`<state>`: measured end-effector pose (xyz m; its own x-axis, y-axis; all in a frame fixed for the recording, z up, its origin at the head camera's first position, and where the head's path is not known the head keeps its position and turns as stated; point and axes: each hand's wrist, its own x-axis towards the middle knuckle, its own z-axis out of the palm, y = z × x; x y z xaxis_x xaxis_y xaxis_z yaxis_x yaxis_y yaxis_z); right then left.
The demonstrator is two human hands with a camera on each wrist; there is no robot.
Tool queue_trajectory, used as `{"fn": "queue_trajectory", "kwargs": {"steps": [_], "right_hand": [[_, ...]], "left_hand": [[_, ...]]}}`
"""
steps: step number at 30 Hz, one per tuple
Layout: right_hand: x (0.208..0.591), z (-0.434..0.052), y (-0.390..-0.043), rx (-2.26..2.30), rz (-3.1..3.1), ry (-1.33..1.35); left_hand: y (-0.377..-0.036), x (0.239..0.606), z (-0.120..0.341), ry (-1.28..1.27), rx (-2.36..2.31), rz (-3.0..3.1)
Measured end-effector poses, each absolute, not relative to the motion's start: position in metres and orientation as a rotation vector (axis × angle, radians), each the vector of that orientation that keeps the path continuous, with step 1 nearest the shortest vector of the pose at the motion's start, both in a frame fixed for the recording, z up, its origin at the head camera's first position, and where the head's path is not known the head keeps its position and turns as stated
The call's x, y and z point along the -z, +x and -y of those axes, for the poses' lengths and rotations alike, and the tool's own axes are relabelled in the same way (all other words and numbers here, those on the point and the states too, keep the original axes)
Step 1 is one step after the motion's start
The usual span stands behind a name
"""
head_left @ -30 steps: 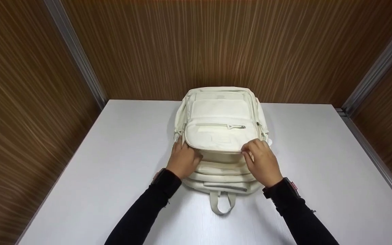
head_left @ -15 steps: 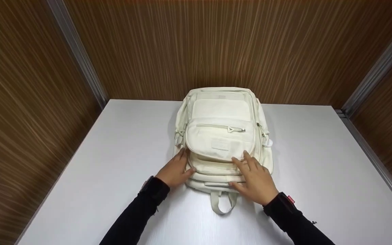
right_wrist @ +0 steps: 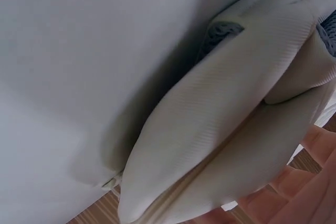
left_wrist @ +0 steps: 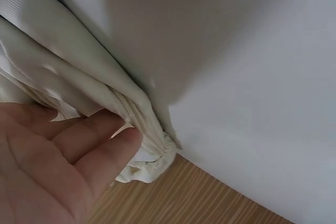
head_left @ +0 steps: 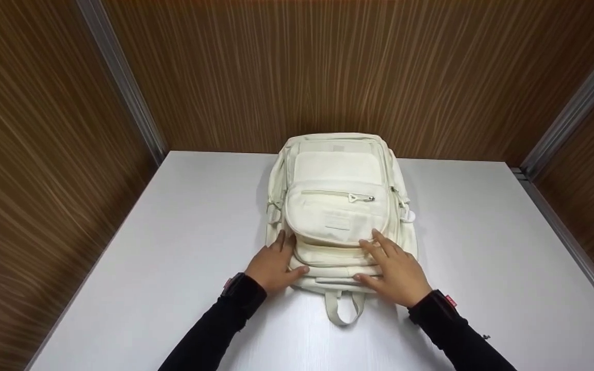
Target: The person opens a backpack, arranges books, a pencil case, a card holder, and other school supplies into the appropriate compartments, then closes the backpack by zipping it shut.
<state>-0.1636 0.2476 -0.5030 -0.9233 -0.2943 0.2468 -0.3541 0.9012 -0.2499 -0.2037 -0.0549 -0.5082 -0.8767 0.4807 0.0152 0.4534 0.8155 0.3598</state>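
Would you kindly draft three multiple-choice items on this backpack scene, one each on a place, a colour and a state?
1. Where does the backpack lie?
A. on the white table
B. on the floor
C. on a chair

2. What colour is the backpack?
A. black
B. cream
C. red

3. How do the two hands lie?
A. both clenched in the air
B. both pulling the carry loop
C. both flat on the near end of the backpack, fingers straight

Answers:
1 A: the head view shows it flat on the table, near the far edge.
2 B: its fabric is cream in every view.
3 C: the left hand and right hand rest on it with straight fingers, holding nothing.
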Motion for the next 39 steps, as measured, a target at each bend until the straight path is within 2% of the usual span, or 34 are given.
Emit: {"fn": "queue_trajectory", "kwargs": {"steps": [8,23,30,35,39], "right_hand": [[0.502,-0.273,-0.171,-0.483,2.895,0.521],[0.489,-0.312,-0.175,-0.469,3.053,0.305],[0.488,-0.313,-0.167,-0.480,3.001,0.225],[0.486,-0.287,-0.157,-0.501,2.871,0.300],[0.488,-0.257,-0.148,-0.548,2.803,0.434]], "left_hand": [[-0.188,0.505,0.035,0.745,-0.345,-2.982],[-0.161,0.499,-0.002,0.831,-0.044,-3.075],[-0.179,0.490,0.027,0.913,-0.310,-3.183],[-0.206,0.489,0.048,0.738,-0.567,-3.379],[-0.229,0.493,0.055,0.589,-0.672,-3.303]]}}
